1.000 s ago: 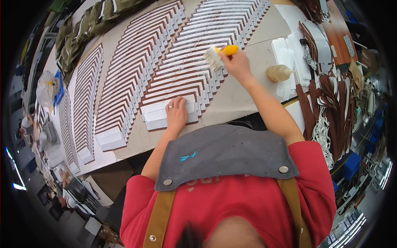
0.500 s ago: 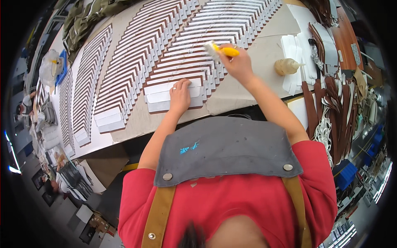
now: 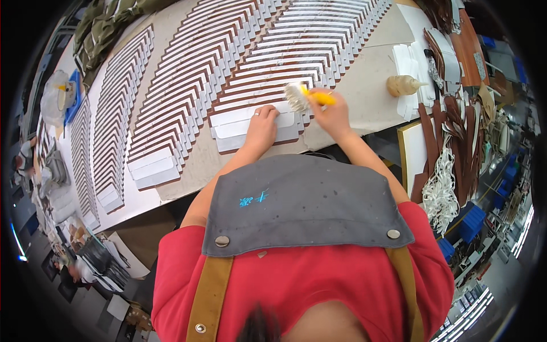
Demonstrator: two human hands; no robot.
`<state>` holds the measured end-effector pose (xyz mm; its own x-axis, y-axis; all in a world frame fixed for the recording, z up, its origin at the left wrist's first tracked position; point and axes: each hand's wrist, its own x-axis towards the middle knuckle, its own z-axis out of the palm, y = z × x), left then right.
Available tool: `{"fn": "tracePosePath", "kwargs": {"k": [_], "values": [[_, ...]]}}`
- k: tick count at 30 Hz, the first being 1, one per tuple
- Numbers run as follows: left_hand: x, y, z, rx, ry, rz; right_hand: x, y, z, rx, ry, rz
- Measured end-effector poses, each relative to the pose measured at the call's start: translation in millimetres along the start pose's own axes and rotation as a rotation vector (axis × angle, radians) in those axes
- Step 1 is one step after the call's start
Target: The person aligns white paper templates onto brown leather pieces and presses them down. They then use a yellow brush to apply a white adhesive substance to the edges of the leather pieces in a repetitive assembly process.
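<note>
My right hand (image 3: 333, 118) is closed around the yellow handle of a brush (image 3: 297, 98) with wide pale bristles. The bristles are over the right end of the nearest strips in an overlapping row of white pieces with brown edges (image 3: 273, 85). My left hand (image 3: 262, 126) lies on the front piece of that row (image 3: 231, 126), its fingers resting near the upper edge, with nothing gripped. Whether the bristles touch the strips I cannot tell.
More overlapping rows (image 3: 171, 108) fan out to the left. A squeeze bottle (image 3: 403, 85) stands right of my right hand, beside white strips (image 3: 405, 60). Brown straps (image 3: 436, 134) and white cords (image 3: 441, 194) hang at the right. A blue tray (image 3: 74, 97) sits far left.
My right hand and the brush have come down closer to my body, nearer the front strips. My left hand still rests on the front piece. The view has shifted a little.
</note>
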<state>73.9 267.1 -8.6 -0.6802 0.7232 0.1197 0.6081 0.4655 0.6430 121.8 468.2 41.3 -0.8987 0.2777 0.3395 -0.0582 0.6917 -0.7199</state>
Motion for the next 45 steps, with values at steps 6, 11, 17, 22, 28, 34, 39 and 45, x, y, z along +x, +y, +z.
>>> {"fn": "tracePosePath", "kwargs": {"k": [6,11,17,22,28,34,39,45], "values": [[0.3,-5.5,-4.8,0.097,-0.083,0.020,36.9,-17.9,-6.1,0.139,-0.077,0.058],[-1.6,-4.4,-2.9,0.223,-0.077,0.032,81.8,0.1,9.7,-0.184,-0.458,0.144],[-4.6,-7.9,0.6,0.160,-0.031,0.011,108.0,-24.3,23.1,-0.032,-0.507,0.017],[-1.7,-4.3,-0.9,0.168,-0.054,0.013,130.5,31.7,36.8,-0.203,-0.377,0.173],[-5.1,-7.1,2.7,0.152,-0.039,-0.026,100.0,-36.6,37.1,0.038,-0.409,0.050],[-0.8,-5.6,0.4,0.174,-0.078,-0.006,125.9,30.2,18.5,-0.178,-0.118,0.176],[-2.2,-4.5,0.8,0.183,-0.081,-0.026,104.7,-25.2,27.4,-0.062,-0.297,0.061],[-3.2,-8.6,1.5,0.213,-0.027,0.023,115.7,19.3,33.1,-0.156,-0.308,0.238]]}}
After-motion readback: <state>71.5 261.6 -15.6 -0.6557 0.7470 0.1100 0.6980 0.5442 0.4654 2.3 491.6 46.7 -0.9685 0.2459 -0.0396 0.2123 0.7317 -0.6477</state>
